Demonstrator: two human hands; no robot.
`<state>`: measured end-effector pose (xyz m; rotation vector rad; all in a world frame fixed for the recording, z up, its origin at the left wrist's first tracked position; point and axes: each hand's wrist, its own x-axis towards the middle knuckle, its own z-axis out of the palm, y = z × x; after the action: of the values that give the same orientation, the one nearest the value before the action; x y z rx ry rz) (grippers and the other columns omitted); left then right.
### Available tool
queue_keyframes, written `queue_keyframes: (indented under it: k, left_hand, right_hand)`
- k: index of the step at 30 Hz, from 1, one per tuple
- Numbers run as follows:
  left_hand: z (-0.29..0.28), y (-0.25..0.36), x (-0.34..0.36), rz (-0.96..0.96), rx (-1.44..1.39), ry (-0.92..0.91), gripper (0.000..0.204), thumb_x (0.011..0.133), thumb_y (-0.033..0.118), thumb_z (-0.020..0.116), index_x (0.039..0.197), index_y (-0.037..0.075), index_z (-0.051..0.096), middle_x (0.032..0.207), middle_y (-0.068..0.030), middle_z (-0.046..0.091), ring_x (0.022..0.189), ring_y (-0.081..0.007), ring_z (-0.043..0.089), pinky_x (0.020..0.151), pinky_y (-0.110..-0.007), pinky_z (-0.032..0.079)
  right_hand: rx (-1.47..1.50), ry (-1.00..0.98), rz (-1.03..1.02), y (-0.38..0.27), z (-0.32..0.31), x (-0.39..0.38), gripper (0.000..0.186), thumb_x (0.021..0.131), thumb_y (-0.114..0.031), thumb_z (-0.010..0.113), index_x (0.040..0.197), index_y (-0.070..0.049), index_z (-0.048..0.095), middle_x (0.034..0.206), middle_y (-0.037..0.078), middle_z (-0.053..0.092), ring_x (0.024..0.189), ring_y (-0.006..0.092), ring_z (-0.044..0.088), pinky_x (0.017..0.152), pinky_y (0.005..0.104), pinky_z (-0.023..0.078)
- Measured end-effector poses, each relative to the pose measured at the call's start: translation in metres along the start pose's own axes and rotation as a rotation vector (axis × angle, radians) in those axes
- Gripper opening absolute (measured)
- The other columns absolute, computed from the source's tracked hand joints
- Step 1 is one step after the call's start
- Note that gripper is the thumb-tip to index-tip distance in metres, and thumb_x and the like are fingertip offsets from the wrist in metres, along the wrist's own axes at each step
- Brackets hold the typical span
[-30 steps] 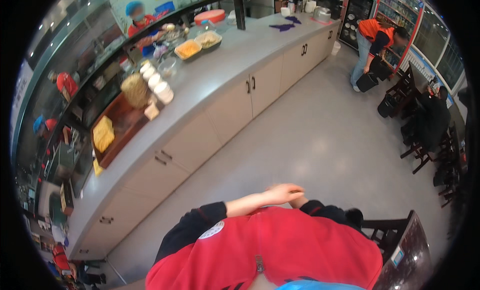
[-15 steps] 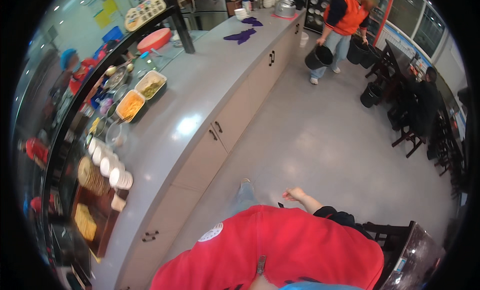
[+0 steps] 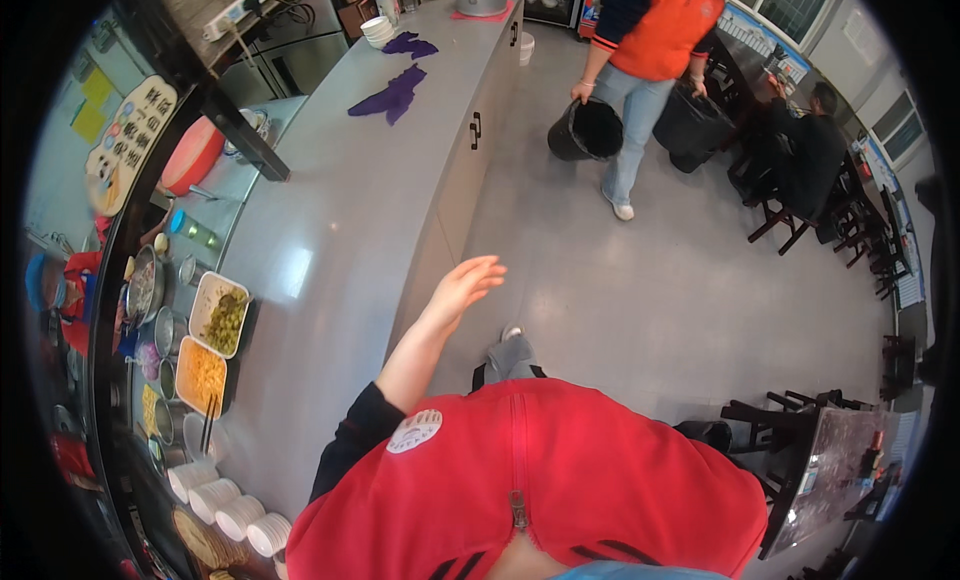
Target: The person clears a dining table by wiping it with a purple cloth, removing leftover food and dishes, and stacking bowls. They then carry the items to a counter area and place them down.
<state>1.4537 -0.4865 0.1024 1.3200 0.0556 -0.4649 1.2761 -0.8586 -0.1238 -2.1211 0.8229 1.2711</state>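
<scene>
My left hand (image 3: 465, 292) swings out in front of the red jacket (image 3: 590, 460), its fingers stretched out and nothing in them. It hangs beside the long grey counter (image 3: 330, 250), near the cabinet fronts, and I cannot see it touching anything. My right hand is out of the picture. Two purple cloths lie crumpled on the far part of the counter; the nearer purple cloth (image 3: 392, 96) is the larger one.
Containers of yellow shreds (image 3: 204, 376) and green pickles (image 3: 224, 322) line the counter's left side, with stacked white bowls (image 3: 240, 518). Ahead, a person in an orange vest (image 3: 668, 30) carries black buckets (image 3: 588, 130). A seated person (image 3: 800, 140) and dark tables (image 3: 830, 470) are on the right.
My left hand has come up into view and my right hand has dropped out of it. The purple cloths and counter look closer. The person with buckets appears nearer.
</scene>
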Motion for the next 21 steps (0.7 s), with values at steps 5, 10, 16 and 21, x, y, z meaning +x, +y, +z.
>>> queue_keyframes:
  k: [5, 10, 16, 21]
  left_hand:
    - [0.017, 0.039, 0.102, 0.029, 0.15, -0.232, 0.034, 0.093, 0.026, 0.049, 0.117, 0.001, 0.054, 0.105, -0.0069, 0.063, 0.095, -0.0122, 0.059, 0.091, -0.028, 0.04]
    - [-0.013, 0.067, 0.19, -0.099, 0.301, -0.175, 0.036, 0.093, 0.027, 0.049, 0.118, 0.001, 0.053, 0.106, -0.0066, 0.063, 0.096, -0.013, 0.059, 0.091, -0.029, 0.04]
    - [-0.086, 0.102, 0.272, -0.098, 0.137, 0.065, 0.036, 0.092, 0.028, 0.05, 0.118, 0.004, 0.054, 0.107, -0.005, 0.063, 0.094, -0.0112, 0.059, 0.085, -0.026, 0.041]
    - [-0.166, 0.103, 0.33, -0.061, -0.105, 0.394, 0.033, 0.092, 0.028, 0.05, 0.116, 0.006, 0.055, 0.106, -0.0049, 0.062, 0.094, -0.0113, 0.058, 0.083, -0.026, 0.041]
  right_hand:
    - [-0.109, -0.073, -0.153, -0.065, -0.024, 0.093, 0.028, 0.086, -0.032, 0.051, 0.091, -0.009, 0.067, 0.091, 0.01, 0.067, 0.076, 0.0203, 0.065, 0.064, 0.0352, 0.049]
    - [-0.502, 0.049, -0.686, -0.206, -0.098, 0.178, 0.029, 0.085, -0.03, 0.053, 0.094, -0.008, 0.067, 0.096, 0.014, 0.066, 0.08, 0.0232, 0.064, 0.068, 0.0357, 0.05]
    - [0.142, 0.12, -0.772, -0.455, -0.244, 0.169, 0.033, 0.084, -0.03, 0.051, 0.084, 0.0, 0.067, 0.077, 0.013, 0.067, 0.072, 0.0222, 0.064, 0.071, 0.0338, 0.049]
    - [0.173, -0.031, -0.954, -0.601, -0.33, 0.16, 0.035, 0.089, -0.029, 0.048, 0.098, 0.0, 0.065, 0.086, 0.009, 0.068, 0.077, 0.0164, 0.064, 0.074, 0.0295, 0.049]
